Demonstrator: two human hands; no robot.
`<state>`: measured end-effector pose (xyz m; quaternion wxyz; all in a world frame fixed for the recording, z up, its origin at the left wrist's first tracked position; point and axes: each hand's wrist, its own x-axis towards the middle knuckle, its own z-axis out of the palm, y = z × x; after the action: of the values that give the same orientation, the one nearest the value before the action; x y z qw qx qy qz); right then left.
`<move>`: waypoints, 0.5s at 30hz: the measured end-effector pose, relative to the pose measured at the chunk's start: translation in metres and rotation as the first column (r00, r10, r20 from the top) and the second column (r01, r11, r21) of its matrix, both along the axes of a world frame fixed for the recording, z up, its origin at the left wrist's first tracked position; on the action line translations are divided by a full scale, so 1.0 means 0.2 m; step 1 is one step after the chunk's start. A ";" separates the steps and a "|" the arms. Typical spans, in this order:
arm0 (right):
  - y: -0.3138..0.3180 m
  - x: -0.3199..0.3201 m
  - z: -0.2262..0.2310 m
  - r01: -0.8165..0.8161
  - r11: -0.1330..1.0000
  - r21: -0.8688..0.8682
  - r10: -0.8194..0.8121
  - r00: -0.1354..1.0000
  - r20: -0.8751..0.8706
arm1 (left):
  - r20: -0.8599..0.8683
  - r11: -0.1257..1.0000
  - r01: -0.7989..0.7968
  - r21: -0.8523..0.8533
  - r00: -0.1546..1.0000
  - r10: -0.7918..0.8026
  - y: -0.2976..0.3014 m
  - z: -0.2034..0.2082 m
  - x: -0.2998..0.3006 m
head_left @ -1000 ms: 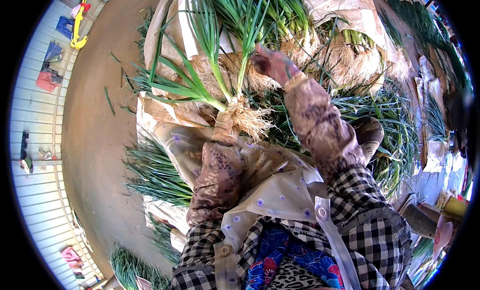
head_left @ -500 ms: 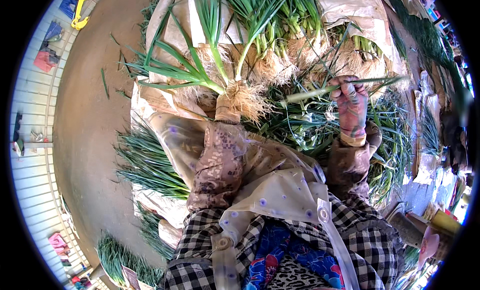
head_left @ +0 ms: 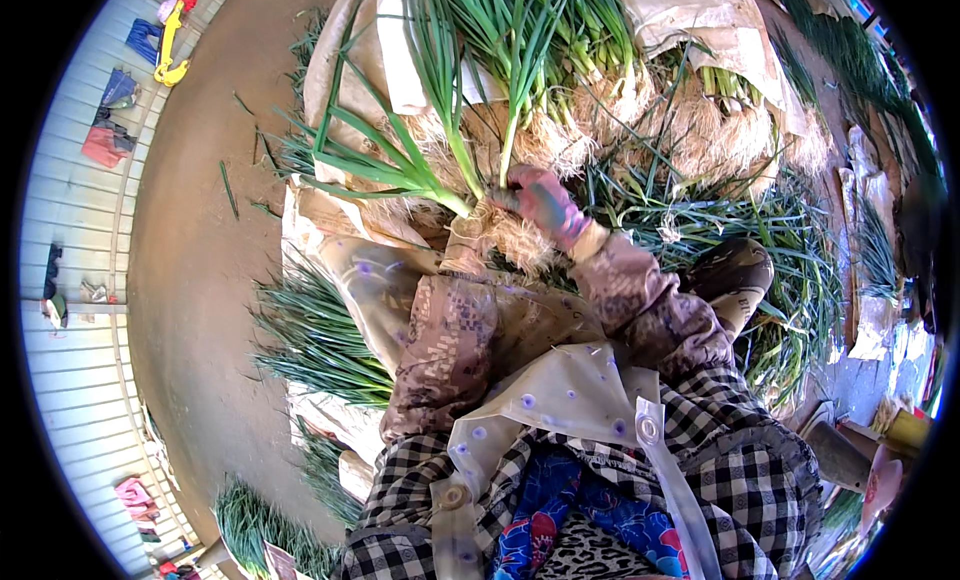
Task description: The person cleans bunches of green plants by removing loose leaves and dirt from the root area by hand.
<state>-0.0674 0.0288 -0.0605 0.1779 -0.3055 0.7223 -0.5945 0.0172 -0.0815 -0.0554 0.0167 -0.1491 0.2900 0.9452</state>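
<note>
My left hand [head_left: 468,248] is closed round the root end of a few green onions [head_left: 455,158], whose green leaves fan out away from me. Pale, stringy roots [head_left: 520,242] hang over that hand and hide most of its fingers. My right hand [head_left: 548,208], in a stained, colourful glove, reaches across to the base of these stalks. Its fingers are curled in against the rightmost green onion, just above the roots. Slight blur hides exactly what its fingertips pinch.
Bundled green onions [head_left: 600,55] with bushy roots lie ahead, partly under beige sheeting [head_left: 690,15]. Loose green leaves [head_left: 690,225] are heaped at the right, beside my boot [head_left: 735,275]. More green onions [head_left: 320,330] lie left on the brown floor [head_left: 190,310].
My right hand has moved left from the leaf heap to the base of the held stalks. The long leaf it held is no longer seen in it. My left hand keeps its hold.
</note>
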 end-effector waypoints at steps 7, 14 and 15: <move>-0.05 0.08 0.00 0.307 0.931 -0.195 -0.287 0.950 0.123 | 0.039 0.962 -0.231 -0.145 0.970 0.239 -0.03 -0.06 -0.10; 0.37 -0.26 0.11 0.561 0.824 0.080 -0.540 0.820 -0.188 | -0.196 0.994 -0.062 -0.091 0.980 0.043 -0.20 -0.01 -0.09; 0.33 -0.24 0.17 0.529 0.841 0.116 -0.507 0.844 -0.174 | -0.214 0.989 -0.028 -0.143 0.977 -0.003 -0.20 0.05 -0.04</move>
<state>-0.1153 0.0945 -0.0270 -0.0156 -0.1232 0.8336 -0.5383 0.0084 -0.1209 -0.0445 -0.0314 -0.0493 0.3574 0.9321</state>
